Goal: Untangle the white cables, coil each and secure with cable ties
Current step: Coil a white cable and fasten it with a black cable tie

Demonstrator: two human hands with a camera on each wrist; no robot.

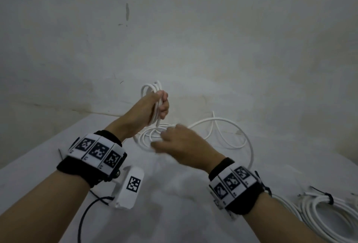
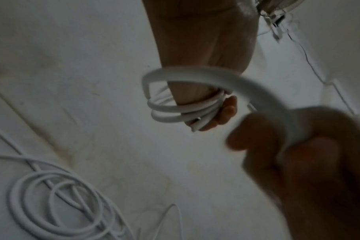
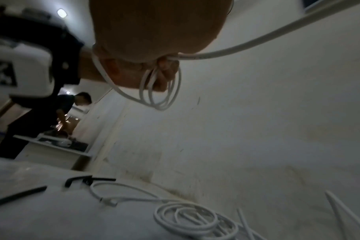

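Note:
My left hand [image 1: 161, 105] is raised over the white table [image 1: 174, 213] and grips a small coil of white cable [image 1: 150, 87] in its fist. The left wrist view shows the coil [image 2: 166, 112] wrapped through that hand [image 2: 216, 113]. Just below it, my right hand [image 1: 174, 142] is motion-blurred, its fingers [image 2: 288, 154] curled round the strand leading into the coil. In the right wrist view the coil [image 3: 160, 100] hangs from the left hand [image 3: 123, 73]. The rest of the cable [image 1: 232, 124] lies in loose loops on the table behind my hands.
A finished white coil [image 1: 325, 213] bound with a black tie [image 1: 328, 198] lies at the bottom right. Loose black cable ties [image 3: 18, 194] lie on the table's left side. A grey wall stands close behind. Another person [image 3: 72, 104] works at a far table.

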